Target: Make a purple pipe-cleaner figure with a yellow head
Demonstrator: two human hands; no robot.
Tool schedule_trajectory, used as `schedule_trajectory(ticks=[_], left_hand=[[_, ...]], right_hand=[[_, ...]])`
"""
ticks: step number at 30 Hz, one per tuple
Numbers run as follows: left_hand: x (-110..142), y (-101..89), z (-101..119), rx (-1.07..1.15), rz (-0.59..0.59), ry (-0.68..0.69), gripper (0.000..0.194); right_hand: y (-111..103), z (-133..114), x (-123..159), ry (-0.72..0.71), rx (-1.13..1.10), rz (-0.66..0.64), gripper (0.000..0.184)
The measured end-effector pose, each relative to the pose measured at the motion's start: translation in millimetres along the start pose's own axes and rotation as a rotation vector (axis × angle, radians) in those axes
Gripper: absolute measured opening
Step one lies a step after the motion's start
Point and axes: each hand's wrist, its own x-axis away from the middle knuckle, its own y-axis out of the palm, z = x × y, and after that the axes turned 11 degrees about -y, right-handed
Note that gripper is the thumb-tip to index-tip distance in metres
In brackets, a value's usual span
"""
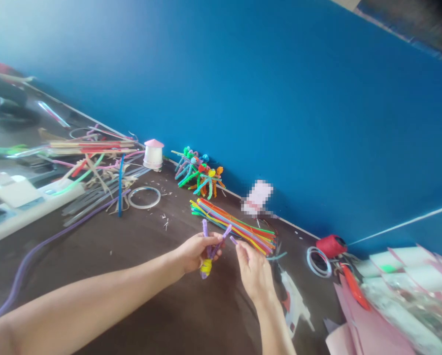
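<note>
My left hand (202, 250) is closed around a small purple pipe-cleaner figure (206, 268) with a yellow band wound near its lower end. Two purple fuzzy ends stick up above the fingers. Just to its right, my right hand (255, 271) pinches a short purple pipe-cleaner end (233, 240) between thumb and forefinger. Whether that end joins the figure I cannot tell. Right behind both hands lies a bundle of colourful pipe cleaners (231, 221). Farther back, against the blue wall, stands a cluster of bent pipe-cleaner figures (198, 172).
A white glue gun (295, 301) lies right of my right forearm. Beyond it are tape rolls (319, 262), a red spool (331, 245), a red-handled tool (355, 287) and pink sheets (361, 315). Leftward are a wire ring (144, 197), a pink-topped white container (153, 156) and piled sticks (91, 147).
</note>
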Motion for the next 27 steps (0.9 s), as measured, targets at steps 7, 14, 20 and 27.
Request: schedule_trajectory(ticks=[7,14,20,27], left_hand=[[5,-4.8,-7,-0.143,-0.025,0.146,0.023],[9,-4.3,-9,-0.199,-0.044,0.194,0.024],[11,-3.9,-10,-0.218,-0.057,0.167,0.025],[11,-4.7,-11,-0.205,-0.033,0.125,0.025]], right_hand=[[9,-2,6,-0.026,-0.081,0.115,0.028],[12,-5,12,0.039,-0.298,0.169,0.021],[13,-7,11,0.066,-0.447,0.184,0.021],[17,-5,13,0.077,-0.469,0.189,0.021]])
